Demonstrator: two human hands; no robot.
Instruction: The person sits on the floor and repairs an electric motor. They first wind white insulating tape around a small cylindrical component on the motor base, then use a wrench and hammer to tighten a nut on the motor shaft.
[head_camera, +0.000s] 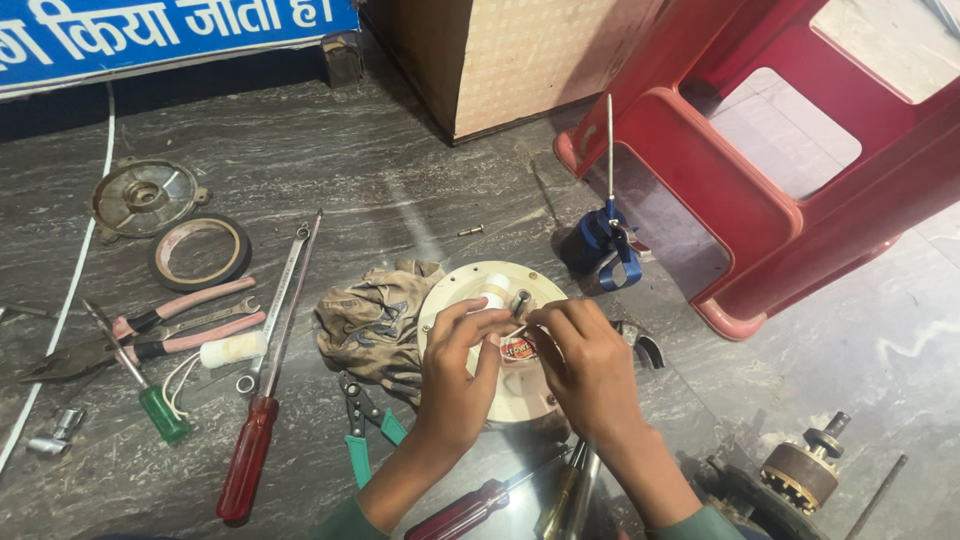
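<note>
A cream round motor housing (470, 282) with a short metal shaft (520, 301) lies on the grey stone floor. My left hand (452, 372) rests on its left part, fingers pinched around a small white piece (494, 300) near the shaft. My right hand (586, 362) sits over the right part of the housing, fingertips meeting the left hand's at a thin white strand; what it grips is too small to tell. A crumpled dirty rag (370, 320) lies against the housing's left side.
Left of the rag lie a red-handled screwdriver (250, 455), spanners (283, 290), pink-handled pliers (150, 335), a green screwdriver (163, 412) and green pliers (362, 430). A metal cover (143, 197) and ring (200, 252) lie far left. A red plastic stool (780, 150) stands right; a rotor (805, 470) lower right.
</note>
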